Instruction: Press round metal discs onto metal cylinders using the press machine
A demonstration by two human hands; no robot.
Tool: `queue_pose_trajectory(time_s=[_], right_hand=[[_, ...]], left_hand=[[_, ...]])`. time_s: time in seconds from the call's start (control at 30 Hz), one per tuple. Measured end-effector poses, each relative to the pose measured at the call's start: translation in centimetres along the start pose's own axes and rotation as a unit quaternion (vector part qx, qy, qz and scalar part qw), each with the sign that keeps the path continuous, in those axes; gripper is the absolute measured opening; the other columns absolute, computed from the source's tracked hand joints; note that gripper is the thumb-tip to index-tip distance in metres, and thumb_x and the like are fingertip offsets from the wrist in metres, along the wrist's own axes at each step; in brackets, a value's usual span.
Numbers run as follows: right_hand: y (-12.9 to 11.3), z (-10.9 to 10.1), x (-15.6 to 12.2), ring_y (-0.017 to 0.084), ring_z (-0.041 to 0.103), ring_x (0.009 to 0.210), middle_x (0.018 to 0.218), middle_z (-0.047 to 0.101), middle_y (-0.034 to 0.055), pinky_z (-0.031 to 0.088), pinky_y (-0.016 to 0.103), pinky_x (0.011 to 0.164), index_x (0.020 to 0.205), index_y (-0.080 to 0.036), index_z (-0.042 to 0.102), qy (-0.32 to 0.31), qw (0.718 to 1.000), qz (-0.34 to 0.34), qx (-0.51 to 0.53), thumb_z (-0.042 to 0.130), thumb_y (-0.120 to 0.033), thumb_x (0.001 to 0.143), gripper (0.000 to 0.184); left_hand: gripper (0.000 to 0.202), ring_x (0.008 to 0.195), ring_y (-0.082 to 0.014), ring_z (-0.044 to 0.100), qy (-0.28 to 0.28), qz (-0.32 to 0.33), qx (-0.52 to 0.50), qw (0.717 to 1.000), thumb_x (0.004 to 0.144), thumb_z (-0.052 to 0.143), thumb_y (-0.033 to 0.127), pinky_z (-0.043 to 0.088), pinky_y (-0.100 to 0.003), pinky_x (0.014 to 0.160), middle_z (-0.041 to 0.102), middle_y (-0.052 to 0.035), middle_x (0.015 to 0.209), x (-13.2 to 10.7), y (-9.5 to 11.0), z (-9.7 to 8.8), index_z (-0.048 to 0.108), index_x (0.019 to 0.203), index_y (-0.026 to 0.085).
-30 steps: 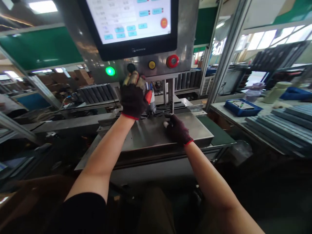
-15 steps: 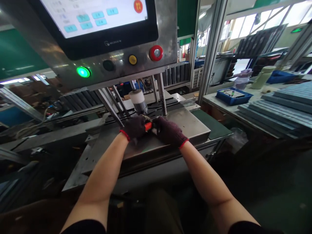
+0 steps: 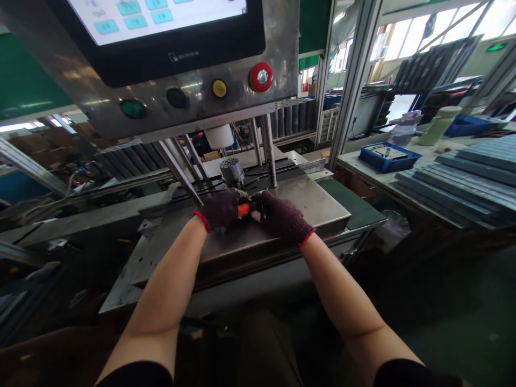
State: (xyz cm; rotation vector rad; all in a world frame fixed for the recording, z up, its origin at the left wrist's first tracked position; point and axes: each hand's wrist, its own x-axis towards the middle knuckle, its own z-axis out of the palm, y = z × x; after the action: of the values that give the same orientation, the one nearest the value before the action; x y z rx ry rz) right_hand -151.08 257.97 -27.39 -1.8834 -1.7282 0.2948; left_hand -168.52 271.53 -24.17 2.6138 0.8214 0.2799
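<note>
My left hand (image 3: 221,209), in a dark purple knit glove with a red cuff, is closed over the steel bed. Out of its fingers sticks a small orange-red piece (image 3: 243,209), whose kind I cannot make out. Close beside it, my right hand (image 3: 280,215), gloved alike, has its fingers curled; what they grip is hidden. Just behind the hands stands a grey metal cylinder (image 3: 231,171) with a patterned top. A white round press head (image 3: 219,136) hangs above it, with a gap between them.
Above the hands is a control panel (image 3: 193,118) with a screen, a red knob and several buttons. Steel posts (image 3: 268,156) flank the cylinder. On the right-hand table, a blue tray (image 3: 389,158) and stacked grey panels (image 3: 463,183) lie beside a green bottle (image 3: 439,126).
The white press head has risen off the metal cylinder, baring its top. The panel's green light has gone out. Both hands stay almost where they were.
</note>
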Motion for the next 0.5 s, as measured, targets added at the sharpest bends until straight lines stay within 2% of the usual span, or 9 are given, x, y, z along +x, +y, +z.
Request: queue_pose_trajectory(time_s=[0.23, 0.5], right_hand=[[-0.38, -0.28, -0.14, 0.033, 0.078, 0.126, 0.132, 0.084, 0.0097, 0.055, 0.035, 0.093, 0.153, -0.025, 0.064, -0.012, 1.000, 0.003, -0.010, 0.068, -0.048, 0.108, 0.051], [-0.42, -0.36, -0.22, 0.032, 0.078, 0.128, 0.132, 0.084, 0.0088, 0.056, 0.034, 0.095, 0.156, -0.027, 0.063, -0.013, 1.000, 0.004, -0.025, 0.068, -0.049, 0.109, 0.052]], left_hand=[[0.037, 0.103, -0.0293, 0.080, -0.019, 0.001, 0.017, 1.000, 0.093, 0.067, 0.049, 0.064, -0.041, 0.104, 0.087, -0.0068, 0.106, 0.06, -0.50, -0.04, 0.085, 0.109, 0.021], [0.035, 0.102, -0.0278, 0.080, -0.019, -0.004, 0.027, 0.999, 0.092, 0.073, 0.047, 0.064, -0.034, 0.097, 0.087, -0.0069, 0.108, 0.07, -0.23, -0.01, 0.085, 0.111, 0.021]])
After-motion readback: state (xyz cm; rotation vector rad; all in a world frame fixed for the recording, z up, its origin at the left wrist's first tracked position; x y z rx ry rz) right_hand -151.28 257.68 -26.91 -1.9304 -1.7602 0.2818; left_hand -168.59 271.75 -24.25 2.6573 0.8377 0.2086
